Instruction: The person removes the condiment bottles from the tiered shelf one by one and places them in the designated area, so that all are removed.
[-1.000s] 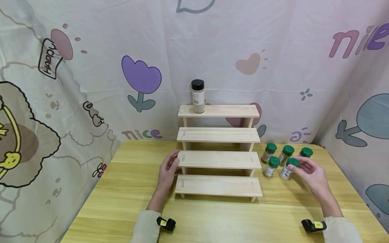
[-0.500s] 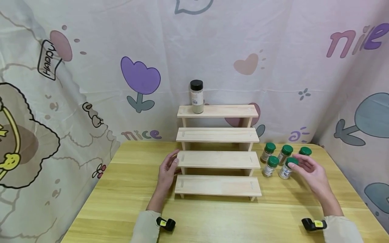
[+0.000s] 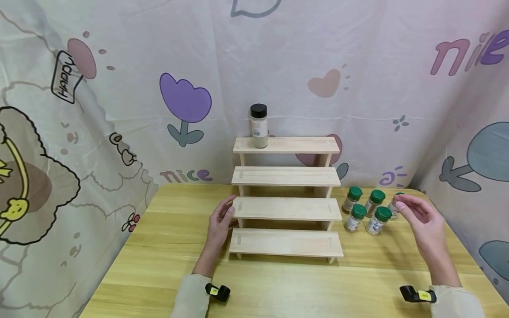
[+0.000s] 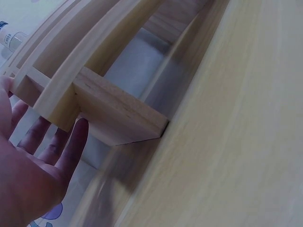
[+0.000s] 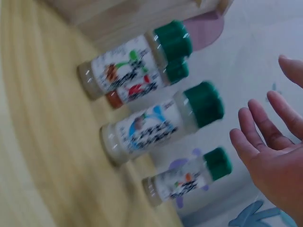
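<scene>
My left hand rests at the left side of a stepped wooden rack, its fingertips against the shelf ends in the left wrist view. To the rack's right stand several spice jars with green caps, among them a front-right jar. Just beyond that one is a rear-right jar, partly covered in the head view by my right hand. In the right wrist view the right hand's fingers are apart from every jar, with nothing between them and the thumb.
On the rack's top shelf, at the left, a taller jar with a black cap stands upright. The wooden table meets a printed cloth backdrop behind and at both sides.
My right hand has moved off the front-right jar's cap, back and to the right, toward the rear-right jar. That front jar still stands in place. The left hand has not moved.
</scene>
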The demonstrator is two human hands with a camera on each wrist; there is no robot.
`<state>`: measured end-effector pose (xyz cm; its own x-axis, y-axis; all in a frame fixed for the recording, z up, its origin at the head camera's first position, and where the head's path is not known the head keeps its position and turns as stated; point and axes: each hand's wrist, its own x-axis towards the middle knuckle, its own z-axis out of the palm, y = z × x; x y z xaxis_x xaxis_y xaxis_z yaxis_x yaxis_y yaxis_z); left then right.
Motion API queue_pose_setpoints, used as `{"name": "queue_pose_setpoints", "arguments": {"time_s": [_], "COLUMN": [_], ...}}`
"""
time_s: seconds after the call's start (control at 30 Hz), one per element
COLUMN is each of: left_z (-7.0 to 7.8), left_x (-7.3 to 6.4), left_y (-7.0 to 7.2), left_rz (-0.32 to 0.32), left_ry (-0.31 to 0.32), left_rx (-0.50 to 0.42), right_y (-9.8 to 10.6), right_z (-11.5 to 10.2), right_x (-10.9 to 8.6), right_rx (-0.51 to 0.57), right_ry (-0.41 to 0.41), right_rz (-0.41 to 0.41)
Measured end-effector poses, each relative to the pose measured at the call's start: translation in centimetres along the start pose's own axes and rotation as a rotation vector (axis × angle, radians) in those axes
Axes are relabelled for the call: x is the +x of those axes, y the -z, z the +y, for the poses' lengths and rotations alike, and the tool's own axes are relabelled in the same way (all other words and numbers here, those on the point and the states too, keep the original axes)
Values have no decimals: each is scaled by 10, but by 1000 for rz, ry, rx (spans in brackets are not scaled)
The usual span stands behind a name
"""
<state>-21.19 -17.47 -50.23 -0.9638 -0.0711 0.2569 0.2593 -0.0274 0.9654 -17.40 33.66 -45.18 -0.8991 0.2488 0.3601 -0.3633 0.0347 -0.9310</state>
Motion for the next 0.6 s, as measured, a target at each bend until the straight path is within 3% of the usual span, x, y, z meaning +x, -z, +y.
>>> {"name": "queue_pose_setpoints", "arguments": {"time_s": [0.13,0.37,0.6], "left_z": [0,-1,-2], "left_x": [-1,-2,0], "left_y": [0,-1,-1], "left_rz": [-1,0,7], "left_ry": [2,-14,-40], "left_rx": [1,9,31], "right_y": [-7,-26,-59], "right_z": [-13,-37,-51], "right_x": [-1,-7,-8], "right_rx": [0,-13,110], "right_ry": [35,97,191], "right_rz": [0,-76,-218]}}
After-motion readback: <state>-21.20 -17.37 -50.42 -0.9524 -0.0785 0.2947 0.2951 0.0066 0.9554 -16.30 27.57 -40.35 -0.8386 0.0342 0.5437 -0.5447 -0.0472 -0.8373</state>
